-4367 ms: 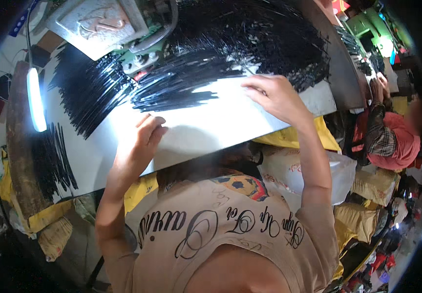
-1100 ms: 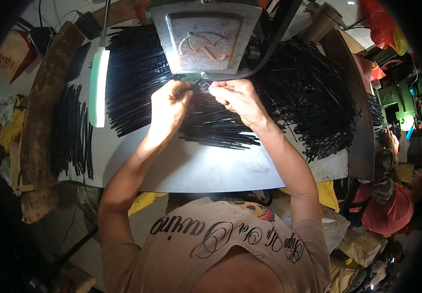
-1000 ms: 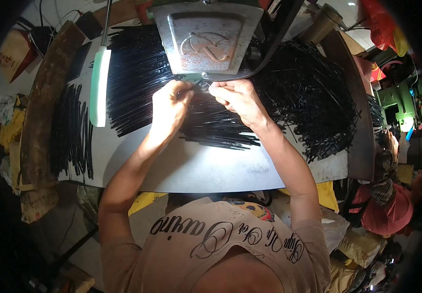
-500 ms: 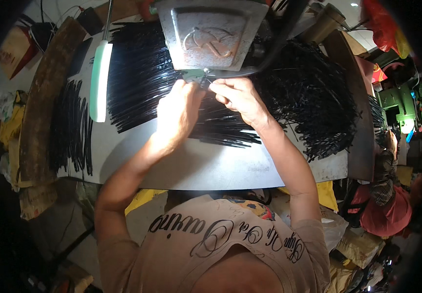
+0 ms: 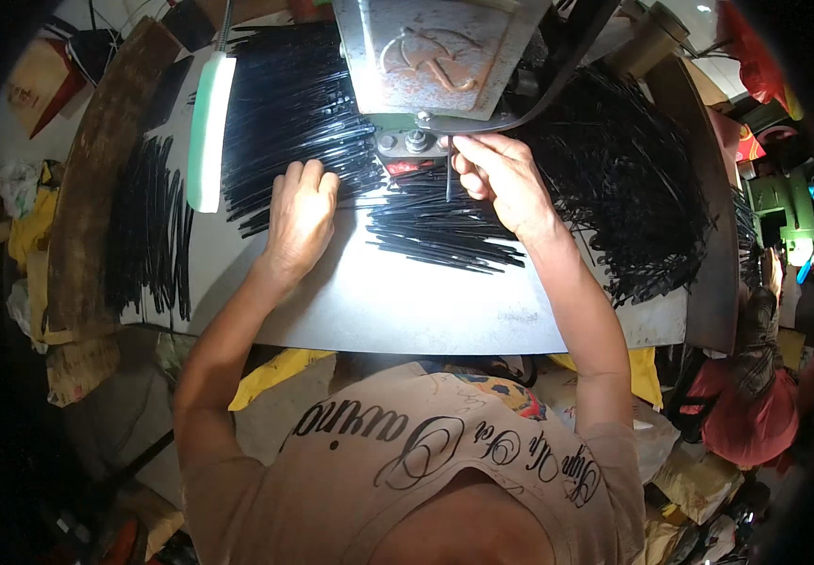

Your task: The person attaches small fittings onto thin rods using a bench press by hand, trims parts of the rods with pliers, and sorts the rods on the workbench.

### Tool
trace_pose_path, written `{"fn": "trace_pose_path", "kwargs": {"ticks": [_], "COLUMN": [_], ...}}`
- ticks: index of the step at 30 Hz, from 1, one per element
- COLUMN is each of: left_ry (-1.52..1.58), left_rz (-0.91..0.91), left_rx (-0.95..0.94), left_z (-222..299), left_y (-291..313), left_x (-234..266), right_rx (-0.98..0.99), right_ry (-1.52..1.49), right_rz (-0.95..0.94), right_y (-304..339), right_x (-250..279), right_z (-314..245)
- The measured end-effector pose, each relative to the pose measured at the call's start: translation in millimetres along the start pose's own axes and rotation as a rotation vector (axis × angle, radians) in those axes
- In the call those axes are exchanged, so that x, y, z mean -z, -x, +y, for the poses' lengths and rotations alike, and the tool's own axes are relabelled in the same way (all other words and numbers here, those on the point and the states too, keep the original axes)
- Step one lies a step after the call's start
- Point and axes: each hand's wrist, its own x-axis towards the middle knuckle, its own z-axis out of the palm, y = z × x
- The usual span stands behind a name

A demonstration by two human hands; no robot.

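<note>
"Both hands have parted since the earlier frame: the left hand has moved off from below the machine, while the right hand stays close to it."

"What do the right fingers have?"

"One thin dark rod, pinched near its top, its free end beside the curled fingers. Two bolts sit just left of that pinch."

"And the left?"

"Those fingers are bent, knuckles up, over the edge of the left pile of black strips. I can't tell if they grip one."

"How far along does it look?"

"Mid-run, I'd judge, with one piece in hand. Plenty lie around: a middle pile just below the right fingers, a heap to their right, a smaller batch well left of the left fingers. Which are finished, and which remain, I can't say."

"Farther out?"

"White desk below both sets of fingers; a lit lamp up and left of the left ones."
</note>
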Motion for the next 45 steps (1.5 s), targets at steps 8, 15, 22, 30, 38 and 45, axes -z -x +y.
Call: {"fn": "trace_pose_path", "kwargs": {"ticks": [8, 15, 22, 30, 38, 45], "left_ry": [0.150, 0.398, 0.390, 0.451, 0.462, 0.485], "left_rz": [0.074, 0.161, 0.175, 0.097, 0.099, 0.091], "left_rx": [0.012, 0.068, 0.058, 0.149, 0.199, 0.213], "left_z": [-3, 8, 23, 29, 32, 33], "left_y": [5, -8, -24, -29, -34, -33], "left_x": [2, 12, 7, 7, 4, 6], "right_rx": [0.062, -0.033, 0.062, 0.156, 0.219, 0.258], "right_ry": [0.148, 0.011, -0.202, -0.269, -0.384, -0.392], "right_rz": [0.080, 0.053, 0.123, 0.105, 0.189, 0.168], "right_y": [11, 16, 13, 28, 4, -1], "right_x": [5, 3, -9, -28, -20, -20], "right_z": [-3, -8, 1, -5, 8, 13]}}
